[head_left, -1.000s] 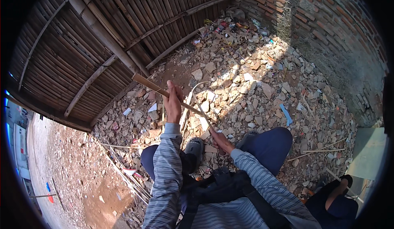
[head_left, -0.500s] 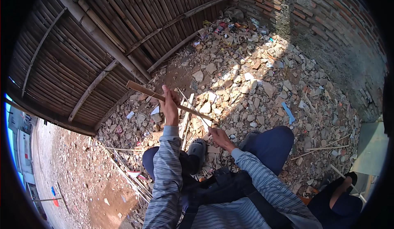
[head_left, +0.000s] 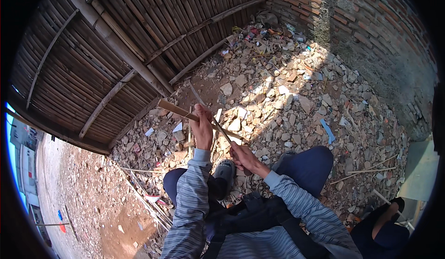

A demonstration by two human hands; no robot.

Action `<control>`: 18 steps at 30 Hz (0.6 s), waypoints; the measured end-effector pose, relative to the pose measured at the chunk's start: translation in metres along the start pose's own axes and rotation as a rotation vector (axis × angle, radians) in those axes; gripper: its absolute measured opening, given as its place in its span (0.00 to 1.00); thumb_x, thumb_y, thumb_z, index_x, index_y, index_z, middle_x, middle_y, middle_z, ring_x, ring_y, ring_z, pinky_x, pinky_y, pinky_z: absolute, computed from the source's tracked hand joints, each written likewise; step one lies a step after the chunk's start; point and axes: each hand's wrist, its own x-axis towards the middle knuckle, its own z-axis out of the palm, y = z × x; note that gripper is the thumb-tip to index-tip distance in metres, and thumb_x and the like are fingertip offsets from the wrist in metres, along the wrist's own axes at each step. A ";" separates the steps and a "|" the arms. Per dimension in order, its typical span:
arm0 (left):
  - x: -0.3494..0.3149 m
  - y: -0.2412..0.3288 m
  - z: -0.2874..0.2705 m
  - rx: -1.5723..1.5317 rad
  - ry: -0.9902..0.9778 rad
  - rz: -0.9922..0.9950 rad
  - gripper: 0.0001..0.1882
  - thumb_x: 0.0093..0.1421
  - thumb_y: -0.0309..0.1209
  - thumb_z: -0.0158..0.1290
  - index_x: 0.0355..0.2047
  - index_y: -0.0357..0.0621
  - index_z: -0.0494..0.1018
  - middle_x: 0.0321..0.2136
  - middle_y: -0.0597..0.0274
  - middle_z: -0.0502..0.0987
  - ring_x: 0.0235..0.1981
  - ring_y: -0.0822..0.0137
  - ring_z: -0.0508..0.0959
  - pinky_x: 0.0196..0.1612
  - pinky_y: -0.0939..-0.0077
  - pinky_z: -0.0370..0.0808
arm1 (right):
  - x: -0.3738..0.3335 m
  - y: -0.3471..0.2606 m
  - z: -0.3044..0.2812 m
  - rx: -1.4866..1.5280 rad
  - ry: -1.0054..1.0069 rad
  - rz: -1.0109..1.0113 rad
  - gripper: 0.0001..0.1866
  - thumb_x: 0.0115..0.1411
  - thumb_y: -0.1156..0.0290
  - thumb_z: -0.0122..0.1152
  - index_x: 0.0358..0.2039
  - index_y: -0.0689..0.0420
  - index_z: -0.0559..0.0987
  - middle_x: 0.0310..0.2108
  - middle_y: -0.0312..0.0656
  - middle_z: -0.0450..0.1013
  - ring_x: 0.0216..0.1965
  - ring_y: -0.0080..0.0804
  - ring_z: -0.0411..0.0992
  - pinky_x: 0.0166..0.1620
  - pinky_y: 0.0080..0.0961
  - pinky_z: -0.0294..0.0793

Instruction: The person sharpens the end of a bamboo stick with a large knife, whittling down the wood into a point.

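Note:
My left hand (head_left: pixel 202 131) is closed around a bamboo strip (head_left: pixel 172 108), which slants from upper left down to the right in front of me. In my right hand (head_left: pixel 246 157) is a long, narrow knife (head_left: pixel 223 132), gripped at its handle, its butt end showing below my fingers. The knife crosses the strip just right of my left hand, its thin blade pointing up and left. Whether the edge touches the strip I cannot tell. Thin pale strips (head_left: pixel 216 120) lie on the rubble beneath my hands, near my grey clog (head_left: pixel 224 172).
Broken stone and brick rubble (head_left: pixel 287 120) covers the ground around me. A woven bamboo wall (head_left: pixel 139 27) stands at the left, a brick wall (head_left: pixel 384 31) at the right. More strips (head_left: pixel 146 203) lie left of my leg. At lower right sits another person (head_left: pixel 384 226) in dark clothing.
My right hand has turned the knife, so its blade now reaches up and left past the strip. My left hand and the bamboo strip have shifted slightly right and down.

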 end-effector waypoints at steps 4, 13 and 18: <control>0.009 0.007 0.007 0.525 0.109 0.556 0.24 0.74 0.45 0.37 0.28 0.40 0.68 0.29 0.61 0.70 0.34 0.65 0.69 0.39 0.70 0.66 | 0.000 -0.011 -0.003 -0.051 -0.002 -0.017 0.33 0.69 0.38 0.40 0.27 0.59 0.68 0.13 0.27 0.54 0.12 0.17 0.54 0.16 0.20 0.60; 0.011 0.001 -0.001 0.426 0.063 0.379 0.21 0.75 0.43 0.33 0.37 0.39 0.68 0.38 0.62 0.69 0.39 0.70 0.69 0.47 0.75 0.67 | 0.004 -0.010 0.000 -0.247 0.087 -0.068 0.31 0.70 0.42 0.43 0.21 0.57 0.66 0.11 0.30 0.58 0.10 0.18 0.58 0.15 0.23 0.59; 0.010 0.005 0.006 0.477 0.105 0.408 0.24 0.73 0.49 0.36 0.41 0.38 0.67 0.44 0.57 0.68 0.46 0.65 0.68 0.52 0.69 0.66 | 0.008 -0.007 -0.009 -0.281 0.106 -0.021 0.36 0.67 0.35 0.41 0.22 0.60 0.70 0.11 0.32 0.61 0.10 0.22 0.63 0.17 0.25 0.64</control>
